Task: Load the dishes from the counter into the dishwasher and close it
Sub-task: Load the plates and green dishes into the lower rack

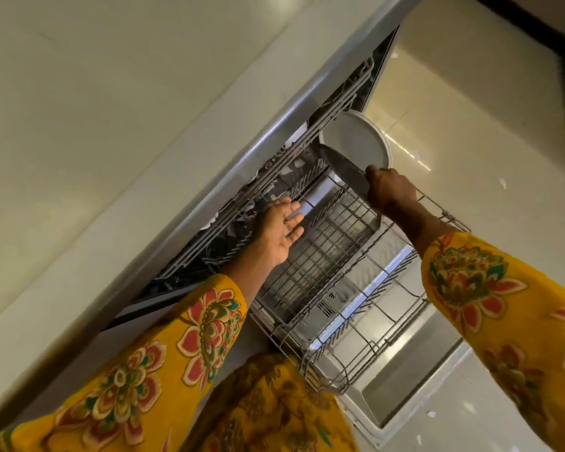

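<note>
The dishwasher stands open under the counter, its door [405,383] folded down. The lower wire rack [349,360] is pulled out over the door and holds nothing I can see. My right hand [392,190] grips a white plate [356,141] together with a dark plate [346,174] at their edges, above the rack's far end. My left hand [279,228] is open, palm up, fingers straight, beside the upper rack [274,187], which sits mostly inside the machine. Whether it touches the rack I cannot tell.
The pale counter [128,109] fills the left of the view, with its steel edge [261,138] running above the dishwasher. Glossy beige floor tiles [470,109] lie to the right. My yellow floral sleeves cover both forearms.
</note>
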Demonstrator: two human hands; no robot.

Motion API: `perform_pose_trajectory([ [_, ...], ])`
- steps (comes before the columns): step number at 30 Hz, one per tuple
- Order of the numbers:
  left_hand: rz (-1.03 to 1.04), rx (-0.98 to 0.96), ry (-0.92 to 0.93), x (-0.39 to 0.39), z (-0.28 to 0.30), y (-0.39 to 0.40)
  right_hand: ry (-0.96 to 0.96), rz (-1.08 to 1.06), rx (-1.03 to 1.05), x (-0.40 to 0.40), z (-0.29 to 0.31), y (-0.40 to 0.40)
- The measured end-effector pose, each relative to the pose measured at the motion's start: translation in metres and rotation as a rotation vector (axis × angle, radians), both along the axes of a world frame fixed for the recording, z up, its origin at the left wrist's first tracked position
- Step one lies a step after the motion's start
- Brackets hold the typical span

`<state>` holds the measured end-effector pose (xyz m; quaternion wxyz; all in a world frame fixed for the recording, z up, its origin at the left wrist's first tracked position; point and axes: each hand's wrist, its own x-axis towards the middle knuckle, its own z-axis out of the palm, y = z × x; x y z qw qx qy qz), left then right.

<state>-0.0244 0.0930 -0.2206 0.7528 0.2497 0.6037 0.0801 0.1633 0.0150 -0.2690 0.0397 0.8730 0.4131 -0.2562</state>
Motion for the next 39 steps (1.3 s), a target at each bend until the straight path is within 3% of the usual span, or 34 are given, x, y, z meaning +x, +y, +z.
perform_pose_trajectory([
  [7, -0.087, 0.075, 0.108, -0.01, -0.034, 0.0, 0.079, -0.048, 0.065, 0.016, -0.033, 0.038],
  [18, -0.054, 0.028, 0.178, -0.027, -0.053, -0.004, 0.0, -0.108, 0.211, 0.03, -0.031, 0.046],
  [39, -0.034, -0.02, 0.196, -0.047, -0.082, -0.015, 0.069, -0.064, 0.057, 0.029, -0.057, 0.091],
])
